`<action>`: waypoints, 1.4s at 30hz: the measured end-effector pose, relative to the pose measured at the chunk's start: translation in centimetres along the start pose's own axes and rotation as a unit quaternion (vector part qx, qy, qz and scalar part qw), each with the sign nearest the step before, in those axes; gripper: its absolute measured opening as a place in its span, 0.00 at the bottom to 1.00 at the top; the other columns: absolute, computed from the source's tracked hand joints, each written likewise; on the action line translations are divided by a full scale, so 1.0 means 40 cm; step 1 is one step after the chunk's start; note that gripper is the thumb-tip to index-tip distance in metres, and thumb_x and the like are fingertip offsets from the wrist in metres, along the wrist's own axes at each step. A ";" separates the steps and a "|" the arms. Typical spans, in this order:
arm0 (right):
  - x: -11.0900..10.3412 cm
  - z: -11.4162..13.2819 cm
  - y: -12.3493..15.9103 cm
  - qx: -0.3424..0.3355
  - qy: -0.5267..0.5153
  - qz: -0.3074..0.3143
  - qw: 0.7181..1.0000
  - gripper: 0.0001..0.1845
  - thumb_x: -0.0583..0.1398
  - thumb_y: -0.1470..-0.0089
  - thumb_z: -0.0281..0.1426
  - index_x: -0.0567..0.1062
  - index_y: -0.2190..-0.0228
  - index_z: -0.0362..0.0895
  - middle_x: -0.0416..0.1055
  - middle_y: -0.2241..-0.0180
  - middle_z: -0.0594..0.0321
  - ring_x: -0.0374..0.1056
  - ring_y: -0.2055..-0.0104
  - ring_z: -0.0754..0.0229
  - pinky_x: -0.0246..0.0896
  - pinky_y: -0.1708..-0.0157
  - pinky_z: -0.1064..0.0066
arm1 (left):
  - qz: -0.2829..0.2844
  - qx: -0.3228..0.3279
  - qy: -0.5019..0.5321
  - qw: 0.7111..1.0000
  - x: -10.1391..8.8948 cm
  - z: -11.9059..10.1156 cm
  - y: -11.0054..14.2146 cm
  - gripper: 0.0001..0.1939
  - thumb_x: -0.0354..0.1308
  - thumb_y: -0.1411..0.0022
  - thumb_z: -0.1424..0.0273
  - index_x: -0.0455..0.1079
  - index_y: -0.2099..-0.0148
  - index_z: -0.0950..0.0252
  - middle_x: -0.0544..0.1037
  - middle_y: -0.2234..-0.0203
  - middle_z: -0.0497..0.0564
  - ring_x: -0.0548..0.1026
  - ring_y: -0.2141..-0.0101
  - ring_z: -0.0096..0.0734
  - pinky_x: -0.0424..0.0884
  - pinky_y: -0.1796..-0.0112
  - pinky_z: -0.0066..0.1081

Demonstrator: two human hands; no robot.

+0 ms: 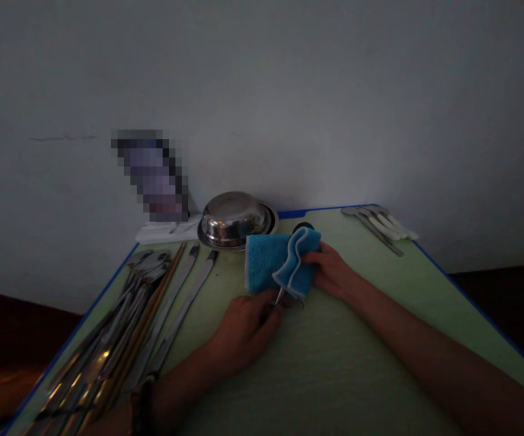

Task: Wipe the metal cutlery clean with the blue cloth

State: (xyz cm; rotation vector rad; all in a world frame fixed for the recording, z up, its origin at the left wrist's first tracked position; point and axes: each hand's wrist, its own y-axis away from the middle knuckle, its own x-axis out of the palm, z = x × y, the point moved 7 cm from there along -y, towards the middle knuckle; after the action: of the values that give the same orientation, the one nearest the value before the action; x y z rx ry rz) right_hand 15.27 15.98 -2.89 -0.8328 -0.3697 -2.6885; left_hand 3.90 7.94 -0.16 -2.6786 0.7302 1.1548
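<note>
My right hand [332, 269] grips a folded blue cloth [276, 262] with a pale edge, held over the middle of the light green table [334, 363]. My left hand [243, 330] is closed on the handle of a small metal utensil [281, 297], whose upper part disappears into the cloth. The utensil's type is hidden by the cloth and the dim light.
Several metal utensils and wooden chopsticks [120, 327] lie in a row along the table's left side. An upturned steel bowl [233, 219] on a plate stands at the back, by a white wall. White-handled cutlery [382, 225] lies at the back right. The table has a blue rim.
</note>
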 end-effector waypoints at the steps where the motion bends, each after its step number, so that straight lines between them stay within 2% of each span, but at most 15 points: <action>1: 0.004 0.000 0.001 0.001 0.002 0.007 1.000 0.11 0.61 0.67 0.20 0.73 0.75 0.42 0.73 0.77 0.68 0.69 0.71 0.63 0.62 0.62 0.67 | -0.004 0.000 0.000 1.000 -0.002 0.000 0.000 0.12 0.42 0.38 0.70 0.66 0.58 0.65 0.70 0.80 0.44 0.66 0.80 0.24 0.59 0.76 0.23; 5: 0.012 -0.004 0.003 0.018 -0.011 0.015 1.000 0.11 0.64 0.62 0.28 0.74 0.70 0.42 0.75 0.72 0.63 0.70 0.69 0.61 0.63 0.61 0.65 | 0.004 0.005 -0.006 1.000 0.000 -0.001 0.000 0.12 0.41 0.38 0.69 0.66 0.61 0.66 0.70 0.79 0.45 0.68 0.78 0.26 0.60 0.75 0.24; 8: 0.001 -0.003 -0.003 0.006 -0.028 -0.013 1.000 0.11 0.64 0.61 0.32 0.74 0.71 0.43 0.75 0.71 0.63 0.70 0.68 0.60 0.64 0.61 0.65 | 0.008 0.004 -0.004 1.000 0.001 0.000 -0.002 0.12 0.42 0.38 0.70 0.65 0.60 0.65 0.70 0.78 0.45 0.68 0.77 0.26 0.60 0.74 0.24; 11: -0.021 0.005 -0.014 -0.030 -0.043 -0.062 0.997 0.11 0.64 0.59 0.33 0.74 0.69 0.44 0.75 0.70 0.64 0.70 0.66 0.59 0.64 0.60 0.65 | 0.001 -0.007 -0.004 1.000 -0.001 0.000 -0.003 0.11 0.42 0.38 0.69 0.64 0.67 0.65 0.67 0.81 0.44 0.66 0.79 0.25 0.59 0.75 0.24; 14: -0.033 0.014 -0.019 -0.053 -0.056 -0.091 0.993 0.12 0.63 0.58 0.34 0.73 0.67 0.46 0.75 0.68 0.65 0.70 0.64 0.60 0.64 0.59 0.66 | 0.009 -0.009 -0.001 1.000 -0.001 -0.004 -0.003 0.16 0.39 0.37 0.68 0.59 0.75 0.64 0.63 0.84 0.43 0.64 0.81 0.24 0.57 0.77 0.24; 17: -0.026 0.014 -0.017 -0.042 -0.059 -0.078 0.994 0.14 0.63 0.57 0.34 0.73 0.64 0.49 0.74 0.68 0.67 0.70 0.65 0.61 0.65 0.60 0.67 | 0.011 -0.011 0.000 1.000 -0.002 -0.006 -0.001 0.19 0.36 0.36 0.67 0.55 0.79 0.64 0.60 0.87 0.43 0.61 0.83 0.23 0.55 0.78 0.24; 21: -0.004 0.004 -0.008 -0.002 -0.028 -0.023 0.999 0.17 0.63 0.58 0.31 0.72 0.61 0.48 0.74 0.68 0.66 0.70 0.67 0.61 0.66 0.62 0.67 | 0.006 -0.008 -0.017 1.000 -0.002 -0.004 0.000 0.20 0.36 0.36 0.66 0.54 0.80 0.64 0.59 0.87 0.43 0.61 0.83 0.24 0.55 0.78 0.25; 24: 0.001 -0.007 -0.004 0.020 0.007 -0.005 1.000 0.15 0.64 0.60 0.29 0.73 0.65 0.45 0.75 0.68 0.64 0.71 0.68 0.60 0.65 0.64 0.66 | -0.006 -0.005 -0.044 0.999 -0.002 -0.003 0.000 0.20 0.37 0.36 0.66 0.55 0.79 0.64 0.60 0.86 0.43 0.62 0.82 0.24 0.56 0.77 0.25; 28: -0.008 -0.013 -0.005 0.017 0.041 -0.024 0.999 0.11 0.65 0.62 0.33 0.74 0.73 0.42 0.75 0.73 0.62 0.71 0.72 0.61 0.65 0.64 0.66 | -0.010 0.003 -0.068 0.998 0.000 -0.004 0.001 0.19 0.38 0.37 0.66 0.56 0.79 0.64 0.59 0.86 0.43 0.63 0.82 0.24 0.56 0.76 0.26; 37: -0.007 -0.009 -0.005 -0.010 0.044 -0.040 0.998 0.10 0.66 0.63 0.34 0.74 0.75 0.43 0.75 0.74 0.65 0.71 0.72 0.61 0.64 0.63 0.66 | 0.008 0.011 -0.061 0.998 0.005 -0.003 0.001 0.19 0.38 0.36 0.67 0.54 0.79 0.65 0.57 0.86 0.43 0.61 0.83 0.22 0.54 0.77 0.25; 42: -0.013 -0.010 -0.009 -0.015 0.020 -0.063 0.998 0.11 0.64 0.60 0.38 0.73 0.75 0.44 0.75 0.74 0.63 0.71 0.69 0.59 0.65 0.63 0.65 | 0.004 -0.005 -0.018 1.000 0.002 -0.001 0.001 0.20 0.37 0.35 0.66 0.55 0.79 0.65 0.59 0.86 0.43 0.62 0.83 0.22 0.54 0.78 0.25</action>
State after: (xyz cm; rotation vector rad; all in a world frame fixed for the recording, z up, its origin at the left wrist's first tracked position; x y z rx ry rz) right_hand 15.34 16.27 -3.56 -0.7873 -0.3839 -2.8289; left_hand 3.97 7.86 -0.20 -2.6594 0.7320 1.2081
